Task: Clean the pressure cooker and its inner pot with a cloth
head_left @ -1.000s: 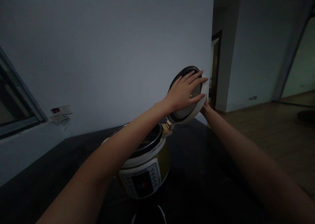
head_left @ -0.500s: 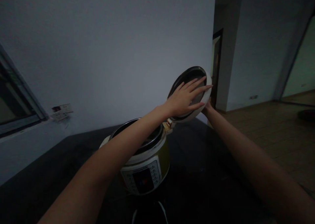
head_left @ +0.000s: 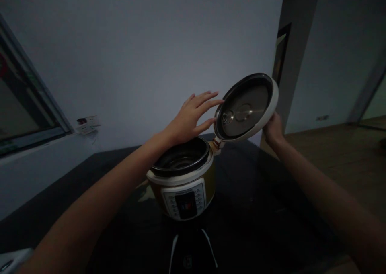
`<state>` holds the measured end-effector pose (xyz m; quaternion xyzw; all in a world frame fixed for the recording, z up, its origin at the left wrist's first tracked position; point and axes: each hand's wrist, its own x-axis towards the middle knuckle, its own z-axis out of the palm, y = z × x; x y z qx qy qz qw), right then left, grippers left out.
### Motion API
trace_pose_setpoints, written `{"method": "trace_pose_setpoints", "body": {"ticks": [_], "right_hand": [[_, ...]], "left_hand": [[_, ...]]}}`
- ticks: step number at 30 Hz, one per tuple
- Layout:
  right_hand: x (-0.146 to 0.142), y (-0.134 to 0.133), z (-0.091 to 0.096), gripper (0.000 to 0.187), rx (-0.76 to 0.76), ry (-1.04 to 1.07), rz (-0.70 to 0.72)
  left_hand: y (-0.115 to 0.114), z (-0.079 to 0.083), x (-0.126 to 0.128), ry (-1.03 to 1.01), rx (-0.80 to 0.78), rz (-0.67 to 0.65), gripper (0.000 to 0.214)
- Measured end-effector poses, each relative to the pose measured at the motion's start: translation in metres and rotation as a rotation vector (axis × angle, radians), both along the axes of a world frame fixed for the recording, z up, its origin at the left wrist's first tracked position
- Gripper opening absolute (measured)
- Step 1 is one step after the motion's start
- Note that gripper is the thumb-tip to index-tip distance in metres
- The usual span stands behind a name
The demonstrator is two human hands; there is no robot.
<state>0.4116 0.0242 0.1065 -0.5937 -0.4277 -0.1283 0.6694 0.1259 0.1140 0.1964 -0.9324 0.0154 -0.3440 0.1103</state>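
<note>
**A:** What is in front of the person?

**B:** A dim room. A round white-and-gold electric cooker (head_left: 184, 185) with a button panel on its front stands on a dark glossy desk (head_left: 259, 213), near the middle of the view. Its round white lid with a metal inner face (head_left: 245, 107) is swung up to the right on a hinge (head_left: 217, 143). The lid is tilted, with its inner face toward the camera. The dark inner pot (head_left: 181, 160) lies open; whether it holds anything, I cannot tell.

**A:** And the hands?

**B:** Well apart. The right hand (head_left: 273, 129) is closed on the lid's lower right rim, fingers hidden behind it. The left hand (head_left: 188, 118) is flat with fingers spread above the pot, fingertips at the lid's left rim. Touching or just shy, I cannot tell.

**A:** What stage does that look like?

**B:** I judge the lid is being held open, high in its swing. Moving it calls for following the hinge's arc, with the left hand clear of the gap between lid and pot.

**A:** Anything else?

**B:** A white cord (head_left: 208, 246) in front of the cooker, and a wall socket (head_left: 88, 123) to the left.
</note>
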Motion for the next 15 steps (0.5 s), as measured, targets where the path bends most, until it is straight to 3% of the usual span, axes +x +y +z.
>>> {"method": "trace_pose_setpoints", "body": {"ticks": [4, 8, 11, 15], "right_hand": [[-0.006, -0.034, -0.032, 0.02, 0.025, 0.126, 0.041], [-0.038, -0.068, -0.072, 0.014, -0.038, 0.154, 0.063], [-0.073, -0.074, -0.1, 0.022, -0.164, 0.137, 0.164], [-0.114, -0.055, -0.138, 0.046, -0.337, 0.142, 0.396]], "left_hand": [[0.023, -0.028, -0.071, -0.134, -0.135, 0.094, 0.041], [0.044, -0.079, -0.132, -0.447, -0.445, 0.232, 0.033], [0.042, -0.122, -0.158, -0.637, -0.701, 0.339, 0.033], [0.015, -0.18, -0.168, -0.879, -0.905, 0.408, 0.044]]}}
